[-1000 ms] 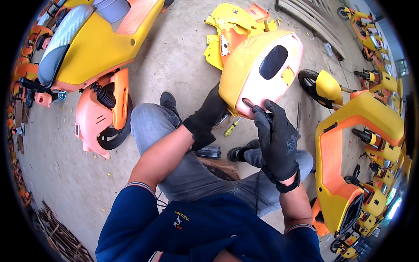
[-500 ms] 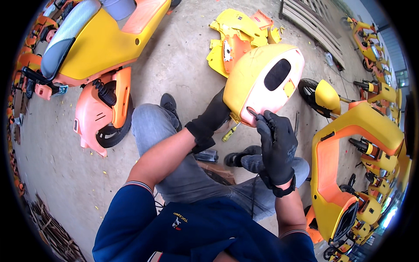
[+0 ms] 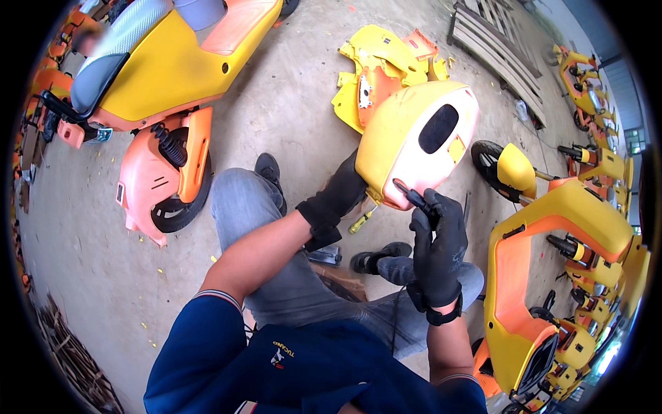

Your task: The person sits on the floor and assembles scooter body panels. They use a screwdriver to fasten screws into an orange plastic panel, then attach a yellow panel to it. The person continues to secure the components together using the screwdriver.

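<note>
Currently the left gloved hand (image 3: 338, 196) is gripping a yellow-pink plastic scooter panel (image 3: 417, 141); the right gloved hand (image 3: 438, 248) is pinching a black tool (image 3: 408, 195), which is likely slipping off.

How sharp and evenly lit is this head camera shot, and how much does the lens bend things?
Head view: soft, even daylight with faint shadows on the grey concrete floor; the yellow and pink plastic scooter cover and both black-gloved hands, left and right, look sharp; fisheye bends the wooden pallet near the rim; a black border rings the picture; the top-left corner is blurred.
</note>
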{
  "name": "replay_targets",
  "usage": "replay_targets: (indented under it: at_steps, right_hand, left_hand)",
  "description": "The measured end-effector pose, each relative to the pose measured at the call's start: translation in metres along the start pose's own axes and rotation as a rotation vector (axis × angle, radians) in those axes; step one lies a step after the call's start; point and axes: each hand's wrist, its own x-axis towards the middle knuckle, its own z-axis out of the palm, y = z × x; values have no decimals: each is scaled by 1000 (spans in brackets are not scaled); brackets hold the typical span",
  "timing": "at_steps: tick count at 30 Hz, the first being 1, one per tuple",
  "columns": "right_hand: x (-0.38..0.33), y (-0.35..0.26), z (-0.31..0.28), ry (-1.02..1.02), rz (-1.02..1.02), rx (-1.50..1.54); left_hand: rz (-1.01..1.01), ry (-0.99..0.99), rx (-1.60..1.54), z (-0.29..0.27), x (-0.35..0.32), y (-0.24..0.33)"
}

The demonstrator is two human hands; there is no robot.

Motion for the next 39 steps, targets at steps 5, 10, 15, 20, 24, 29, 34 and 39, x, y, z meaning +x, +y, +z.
replay_targets:
  at_steps: [5, 10, 15, 20, 24, 29, 34, 39]
  right_hand:
    - [0, -3, -4, -67, 248, 181]
    - [8, -4, -2, 73, -25, 138]
    - [-1, -2, -8, -15, 102, 114]
    - [-1, 1, -11, -131, 394, 259]
    - [4, -7, -10, -22, 235, 341]
    - [0, 1, -13, -67, 164, 163]
    - [-4, 8, -16, -183, 274, 124]
    - [9, -13, -17, -54, 237, 267]
  left_hand:
    - [23, -10, -31, 2, -1, 1]
    - [-24, -21, -184, 4, 1, 4]
    - [3, -28, -115, 2, 2, 0]
    - [-12, -11, -83, -2, 3, -4]
    - [-2, -10, -102, 1, 1, -6]
    - [-5, -14, -139, -1, 3, -5]
    - [-3, 14, -66, 5, -1, 2]
    - [-40, 23, -143, 6, 2, 2]
